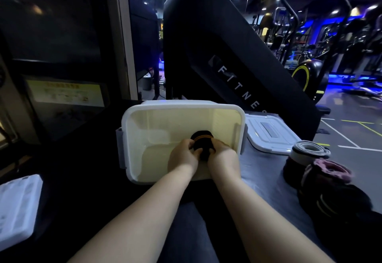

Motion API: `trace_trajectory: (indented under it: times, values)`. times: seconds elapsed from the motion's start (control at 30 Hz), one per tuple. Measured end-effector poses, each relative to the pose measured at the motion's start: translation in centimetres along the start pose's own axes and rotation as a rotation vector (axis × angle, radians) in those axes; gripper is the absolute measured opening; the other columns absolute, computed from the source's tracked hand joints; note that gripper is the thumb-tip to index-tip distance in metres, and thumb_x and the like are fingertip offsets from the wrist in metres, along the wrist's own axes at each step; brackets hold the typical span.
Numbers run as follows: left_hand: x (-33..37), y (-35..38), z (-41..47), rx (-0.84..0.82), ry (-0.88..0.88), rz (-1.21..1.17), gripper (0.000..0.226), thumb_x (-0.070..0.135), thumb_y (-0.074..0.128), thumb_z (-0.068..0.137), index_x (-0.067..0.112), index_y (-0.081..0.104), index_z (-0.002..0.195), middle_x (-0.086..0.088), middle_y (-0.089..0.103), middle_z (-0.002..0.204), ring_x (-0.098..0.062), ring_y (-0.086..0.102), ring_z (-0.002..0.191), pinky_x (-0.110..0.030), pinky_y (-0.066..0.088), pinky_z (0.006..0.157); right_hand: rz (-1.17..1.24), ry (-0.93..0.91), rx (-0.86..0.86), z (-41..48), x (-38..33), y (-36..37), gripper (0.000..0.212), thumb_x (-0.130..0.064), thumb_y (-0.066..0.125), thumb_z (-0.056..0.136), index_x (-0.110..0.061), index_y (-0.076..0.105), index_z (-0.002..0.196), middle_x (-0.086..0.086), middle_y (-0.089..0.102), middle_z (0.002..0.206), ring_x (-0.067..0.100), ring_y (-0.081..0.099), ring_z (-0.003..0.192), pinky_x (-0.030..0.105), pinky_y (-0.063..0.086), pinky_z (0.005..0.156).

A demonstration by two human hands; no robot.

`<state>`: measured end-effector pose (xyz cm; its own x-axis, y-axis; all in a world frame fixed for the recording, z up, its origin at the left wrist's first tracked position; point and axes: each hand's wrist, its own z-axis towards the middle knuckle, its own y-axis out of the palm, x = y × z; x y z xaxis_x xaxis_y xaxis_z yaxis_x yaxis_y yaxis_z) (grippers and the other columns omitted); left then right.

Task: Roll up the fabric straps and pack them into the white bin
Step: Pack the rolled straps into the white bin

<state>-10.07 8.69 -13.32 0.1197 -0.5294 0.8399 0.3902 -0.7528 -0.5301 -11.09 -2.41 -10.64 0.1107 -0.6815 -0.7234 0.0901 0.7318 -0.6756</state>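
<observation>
Black rolled strap (203, 141) w/ orange stripe: you gripped it w/ both left hand (184, 155) & right hand (222, 156) inside white bin (132, 118).

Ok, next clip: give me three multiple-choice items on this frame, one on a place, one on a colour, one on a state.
1. Where is the black roll that the left hand and right hand grip?
A. on the floor
B. inside the white bin
C. on the lap

2. What colour is the roll's stripe?
A. blue
B. white
C. orange

3. How is the bin?
A. open, its lid lying beside it on the right
B. lidded
C. tipped on its side

1 B: both hands hold it between the bin's walls.
2 C: an orange band rings its top.
3 A: the inside shows and the lid lies flat beside it.
</observation>
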Motion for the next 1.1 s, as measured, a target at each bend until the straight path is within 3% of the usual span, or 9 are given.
trace_trajectory:
  times: [0.07,0.17,0.27,0.37,0.63,0.97,1.1]
  values:
    - [0.5,-0.2,-0.6,-0.004,-0.014,0.018,0.037,0.029,0.066,0.09,0.019,0.058,0.125,-0.002,0.062,0.128,-0.024,0.058,0.117,-0.029,0.043,0.094,-0.064,-0.021,-0.012,-0.8,-0.2,-0.8,0.043,-0.007,0.044,0.095,-0.022,0.055,0.133,0.009,0.062,0.122,0.024,0.055,0.097,0.026,0.042,0.081]
    - [1.1,-0.2,-2.1,0.003,0.002,-0.023,0.034,0.027,0.067,0.09,0.015,0.059,0.12,-0.005,0.065,0.122,-0.025,0.061,0.111,-0.028,0.044,0.092,-0.107,-0.036,0.005,-2.4,0.2,-2.1,0.049,-0.005,0.044,0.091,-0.02,0.053,0.136,0.007,0.06,0.126,0.024,0.054,0.117,0.022,0.039,0.083]
    - [1.3,0.1,-4.7,-0.005,0.031,-0.046,0.03,0.028,0.067,0.09,0.014,0.061,0.115,-0.004,0.068,0.114,-0.024,0.063,0.106,-0.026,0.046,0.089,-0.073,-0.05,0.045,-4.9,1.3,-3.6,0.04,-0.001,0.047,0.085,-0.013,0.064,0.12,0.007,0.065,0.115,0.026,0.059,0.109,0.027,0.044,0.081]
    - [1.6,0.8,-7.5,-0.026,0.081,-0.05,0.021,0.029,0.066,0.09,0.015,0.063,0.105,-0.001,0.07,0.103,-0.022,0.064,0.098,-0.026,0.046,0.082,-0.091,-0.063,0.058,-7.2,3.1,-4.9,0.042,-0.004,0.048,0.088,-0.015,0.063,0.126,0.007,0.067,0.121,0.023,0.059,0.114,0.027,0.042,0.094]
    - [2.2,3.3,-13.8,-0.166,0.127,-0.078,0.013,0.029,0.066,0.09,0.018,0.059,0.092,0.005,0.062,0.087,-0.015,0.059,0.086,-0.022,0.041,0.073,-0.153,0.005,0.082,-12.6,8.4,-7.3,0.037,-0.013,0.052,0.093,-0.018,0.064,0.127,0.005,0.066,0.125,0.021,0.057,0.118,0.024,0.038,0.096]
    - [5.2,5.9,-20.3,-0.336,0.252,-0.046,0.019,0.033,0.061,0.093,0.016,0.063,0.101,0.001,0.068,0.1,-0.017,0.06,0.093,-0.024,0.042,0.077,-0.123,0.009,0.238,-19.4,13.0,-11.2,0.022,-0.02,0.064,0.087,-0.018,0.072,0.107,0.0,0.069,0.106,0.015,0.063,0.101,0.024,0.046,0.088]
    - [6.8,7.6,-22.3,-0.425,0.281,-0.065,0.021,0.034,0.059,0.094,0.017,0.063,0.106,-0.001,0.069,0.105,-0.02,0.064,0.098,-0.027,0.047,0.083,-0.143,0.01,0.333,-21.3,15.0,-13.3,0.016,-0.018,0.066,0.086,-0.018,0.073,0.099,-0.002,0.069,0.097,0.015,0.061,0.097,0.02,0.037,0.078]
